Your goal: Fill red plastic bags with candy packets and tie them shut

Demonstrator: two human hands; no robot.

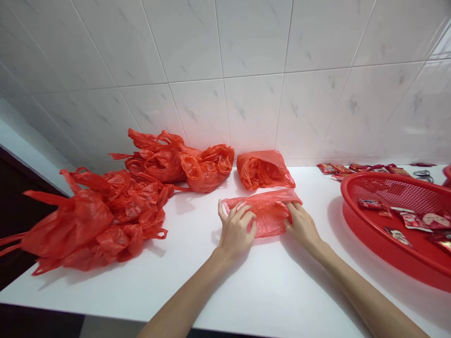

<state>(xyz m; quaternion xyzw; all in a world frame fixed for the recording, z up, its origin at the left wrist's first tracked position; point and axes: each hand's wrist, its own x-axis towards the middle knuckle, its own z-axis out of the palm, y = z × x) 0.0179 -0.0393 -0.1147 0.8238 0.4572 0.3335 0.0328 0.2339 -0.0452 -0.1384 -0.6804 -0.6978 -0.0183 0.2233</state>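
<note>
The left grip (pixel 236 230) was clenched on a flattened red plastic bag (pixel 269 216), its fingers curled over the bag's left end near the middle of the bench (pixel 197 291). The right grip (pixel 301 225) was closed on the bag's right end, hooked over its upper edge. The bag lay creased and stretched between the two grips, directly under both hands and resting on the white bench.

Just above it, toward the wall, sat a loosely folded red bag (pixel 262 170), apart from the hands. At the left of the frame, a large heap of crumpled red bags (pixel 95 220) lay with its handles trailing past the bench edge, and a bundled pair of red bags (pixel 183 162) leaned against the wall behind it. At the right of the frame, a round red mesh basket (pixel 398 190) held foil snack packets (pixel 412 220). More red packets (pixel 362 168) lay along the wall behind it, near a pair of scissors (pixel 423 176). White marbled tiles (pixel 225 61) rose behind everything.
</note>
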